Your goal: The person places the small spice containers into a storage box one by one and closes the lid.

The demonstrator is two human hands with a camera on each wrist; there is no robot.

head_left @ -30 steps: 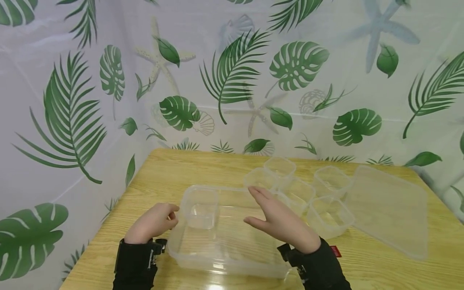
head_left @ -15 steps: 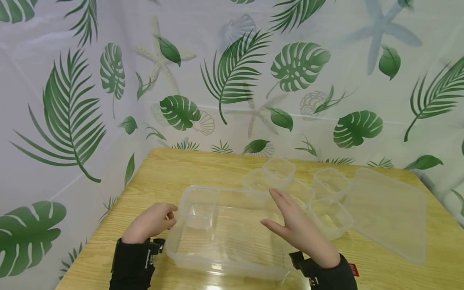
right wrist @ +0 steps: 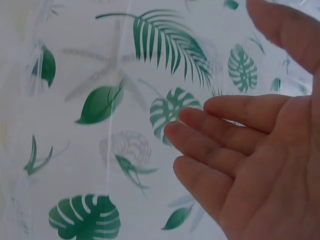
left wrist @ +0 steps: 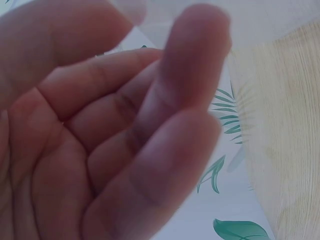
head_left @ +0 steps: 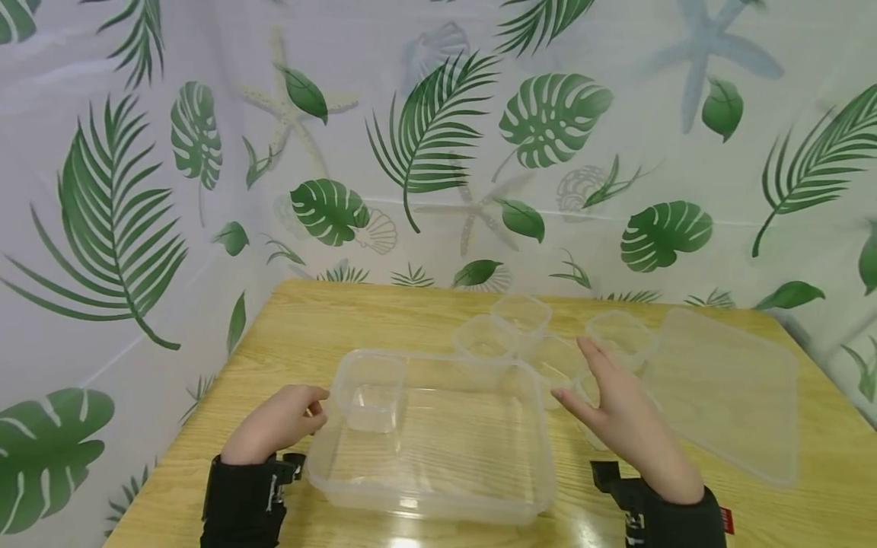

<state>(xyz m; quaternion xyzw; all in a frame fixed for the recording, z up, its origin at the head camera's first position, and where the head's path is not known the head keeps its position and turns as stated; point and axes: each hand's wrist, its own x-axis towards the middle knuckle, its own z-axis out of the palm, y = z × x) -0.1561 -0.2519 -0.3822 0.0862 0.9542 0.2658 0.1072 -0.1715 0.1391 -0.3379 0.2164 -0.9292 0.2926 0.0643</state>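
A large clear plastic food box (head_left: pixel 438 502) stands uncovered on the table, with a small clear container (head_left: pixel 375 409) in its back left corner. By the box's left rim is my left hand (head_left: pixel 277 426), its fingers loosely curled; contact with the rim cannot be made out. My right hand (head_left: pixel 630 426) is raised in front of the small containers to the right, fingers nearly straight and thumb spread, with nothing in it. The right wrist view shows that palm (right wrist: pixel 270 165) bare. Partly behind this hand, one small container is mostly hidden.
Several small clear containers cluster behind and right of the box, among them a back one (head_left: pixel 521 313), a left one (head_left: pixel 483 339) and a right one (head_left: pixel 620 335). A flat translucent lid (head_left: pixel 729 403) lies at the right of the wooden table (head_left: pixel 356 312). A leaf-patterned sheet (head_left: pixel 425 137) hangs behind.
My right hand has moved right, from over the large box to the small containers, staying spread. My left hand keeps its place by the box's left rim. The head view has shifted slightly.
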